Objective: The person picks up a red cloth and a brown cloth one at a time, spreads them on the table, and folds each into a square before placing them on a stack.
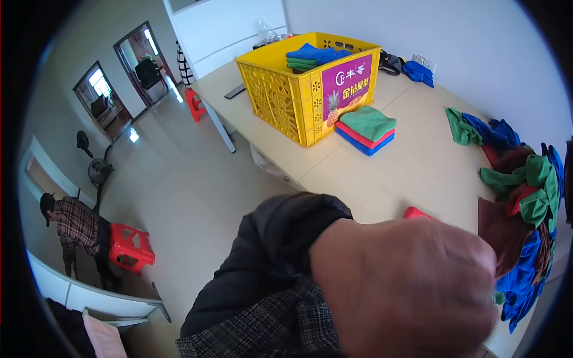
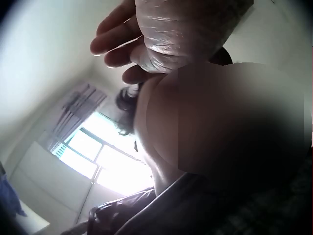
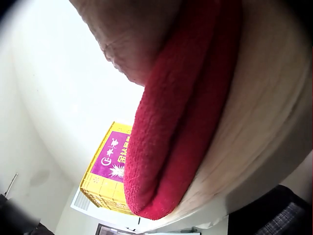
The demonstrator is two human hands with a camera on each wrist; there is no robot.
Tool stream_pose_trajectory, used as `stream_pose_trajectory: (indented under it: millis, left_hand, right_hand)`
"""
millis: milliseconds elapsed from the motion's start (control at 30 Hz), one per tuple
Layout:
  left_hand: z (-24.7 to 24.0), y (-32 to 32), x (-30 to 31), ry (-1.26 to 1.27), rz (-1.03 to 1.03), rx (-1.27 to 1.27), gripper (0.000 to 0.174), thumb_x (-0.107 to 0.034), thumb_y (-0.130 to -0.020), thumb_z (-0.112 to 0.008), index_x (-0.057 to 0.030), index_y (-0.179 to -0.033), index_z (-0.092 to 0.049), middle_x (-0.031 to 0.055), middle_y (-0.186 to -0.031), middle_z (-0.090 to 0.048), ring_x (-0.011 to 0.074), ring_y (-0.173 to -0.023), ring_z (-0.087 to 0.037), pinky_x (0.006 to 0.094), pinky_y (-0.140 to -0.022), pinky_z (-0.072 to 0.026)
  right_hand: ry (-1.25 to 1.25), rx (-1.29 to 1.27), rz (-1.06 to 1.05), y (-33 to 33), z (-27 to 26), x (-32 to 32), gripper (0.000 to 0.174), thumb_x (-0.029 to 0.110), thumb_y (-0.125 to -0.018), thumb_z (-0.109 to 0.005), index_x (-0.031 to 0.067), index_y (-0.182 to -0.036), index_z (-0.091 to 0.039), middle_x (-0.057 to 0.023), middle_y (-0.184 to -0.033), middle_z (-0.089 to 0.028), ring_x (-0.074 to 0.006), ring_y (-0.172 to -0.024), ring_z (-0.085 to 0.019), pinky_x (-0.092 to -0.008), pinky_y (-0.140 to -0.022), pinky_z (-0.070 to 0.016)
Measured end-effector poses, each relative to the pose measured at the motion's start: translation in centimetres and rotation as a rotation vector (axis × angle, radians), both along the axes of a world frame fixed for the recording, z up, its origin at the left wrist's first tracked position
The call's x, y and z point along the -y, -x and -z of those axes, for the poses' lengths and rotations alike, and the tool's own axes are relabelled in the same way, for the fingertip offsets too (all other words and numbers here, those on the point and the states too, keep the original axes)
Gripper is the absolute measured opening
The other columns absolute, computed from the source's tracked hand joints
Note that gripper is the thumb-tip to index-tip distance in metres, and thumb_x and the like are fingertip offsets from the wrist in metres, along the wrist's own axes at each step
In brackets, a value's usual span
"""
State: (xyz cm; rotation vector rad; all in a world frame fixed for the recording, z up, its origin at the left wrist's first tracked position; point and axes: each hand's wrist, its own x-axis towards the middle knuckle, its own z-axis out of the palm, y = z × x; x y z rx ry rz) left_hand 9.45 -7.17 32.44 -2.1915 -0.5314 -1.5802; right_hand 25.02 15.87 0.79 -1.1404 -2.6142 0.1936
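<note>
My left hand [image 1: 412, 280] is raised close to the head camera and covers much of the near table. In the left wrist view this hand [image 2: 171, 34] is beside a person's head, its fingers loosely bent and holding nothing. A folded red cloth [image 3: 166, 127] lies on the table in the right wrist view, and my right hand [image 3: 132, 39] touches its upper side. The right hand's fingers are out of sight there. From the head view only a corner of the red cloth [image 1: 418, 213] shows; the left hand hides the rest and the right hand.
A yellow crate [image 1: 277, 107] holds folded blue and green cloths [image 1: 316, 55]. Against it sits a stack of green, red and blue cloths [image 1: 367, 128]. Crumpled cloths [image 1: 525, 185] heap along the table's right side. Another person [image 1: 77, 230] bends near a red stool [image 1: 131, 247].
</note>
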Motion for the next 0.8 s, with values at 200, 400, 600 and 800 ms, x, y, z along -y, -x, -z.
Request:
stream_pose_trajectory:
  millis: [200, 400, 600, 800]
  left_hand:
    - [-0.4, 0.8, 0.4, 0.011, 0.009, 0.008, 0.008, -0.015, -0.080, -0.066, -0.0074, -0.082, -0.064, 0.0083, -0.085, -0.065, 0.0243, -0.074, -0.065, 0.0388, -0.065, -0.0552]
    - [-0.9, 2.8, 1.9, 0.051, -0.012, -0.003, 0.010, -0.015, -0.082, -0.065, -0.0055, -0.085, -0.065, 0.0094, -0.085, -0.065, 0.0244, -0.073, -0.065, 0.0387, -0.065, -0.0552]
    - [-0.4, 2.8, 0.7, 0.081, -0.061, 0.008, 0.014, -0.016, -0.084, -0.063, -0.0035, -0.089, -0.067, 0.0104, -0.084, -0.066, 0.0245, -0.073, -0.064, 0.0386, -0.065, -0.0551]
    - [-0.2, 3.1, -0.7, 0.115, -0.128, 0.026, 0.017, -0.017, -0.086, -0.061, -0.0015, -0.092, -0.068, 0.0115, -0.084, -0.066, 0.0246, -0.073, -0.064, 0.0385, -0.064, -0.0551]
  right_hand:
    - [-0.033, 0.010, -0.026, -0.3, 0.0, -0.2, 0.059, 0.034, -0.101, -0.051, 0.0075, -0.152, -0.039, -0.0131, -0.160, -0.035, -0.0325, -0.151, -0.025, -0.0477, -0.123, -0.0195]
    - [-0.059, -0.007, -0.030, -0.1, -1.0, 0.6, 0.058, 0.032, -0.101, -0.051, 0.0067, -0.151, -0.040, -0.0130, -0.159, -0.036, -0.0330, -0.150, -0.026, -0.0474, -0.123, -0.0202]
    - [-0.038, 0.006, -0.027, -0.4, -0.2, 0.1, 0.057, 0.032, -0.101, -0.051, 0.0068, -0.151, -0.041, -0.0122, -0.159, -0.037, -0.0328, -0.150, -0.026, -0.0474, -0.123, -0.0206]
    - [-0.047, 0.003, -0.018, -0.2, -1.1, 0.5, 0.057, 0.032, -0.100, -0.052, 0.0072, -0.151, -0.041, -0.0121, -0.159, -0.037, -0.0330, -0.150, -0.026, -0.0474, -0.123, -0.0211]
